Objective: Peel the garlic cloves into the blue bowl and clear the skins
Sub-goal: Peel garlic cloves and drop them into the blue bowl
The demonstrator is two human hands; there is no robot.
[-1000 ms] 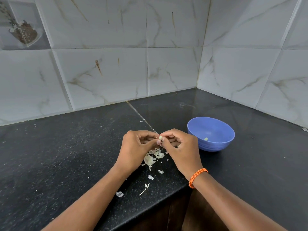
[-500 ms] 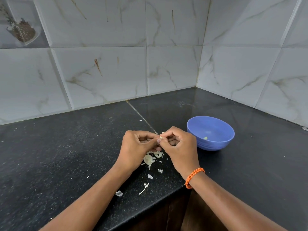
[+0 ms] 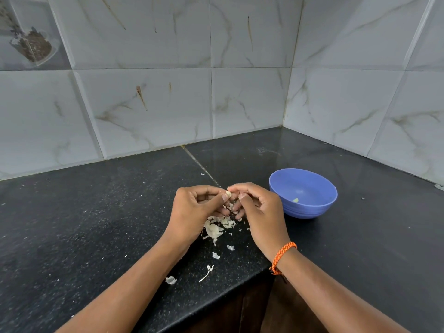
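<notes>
Black speckled stone surface (image 3: 96,224) set in a corner; both walls faced with grey marble-look tiles (image 3: 156,104). A seam crosses the surface toward the back wall. Front edge drops to dark cabinet fronts.

Left hand (image 3: 192,212) with fingers curled, thumb and forefinger pinching a pale garlic clove (image 3: 228,194) at the fingertips. Right hand (image 3: 259,210) meets it from the other side, fingers curled, tips touching the same clove. Orange braided band (image 3: 282,257) on the right wrist.

Blue bowl (image 3: 310,210) upright, just beside the right hand, toward the corner; one small pale piece (image 3: 295,200) inside. Loose skins (image 3: 215,228) lie on the surface directly below the hands, with stray flakes nearer the front edge.
</notes>
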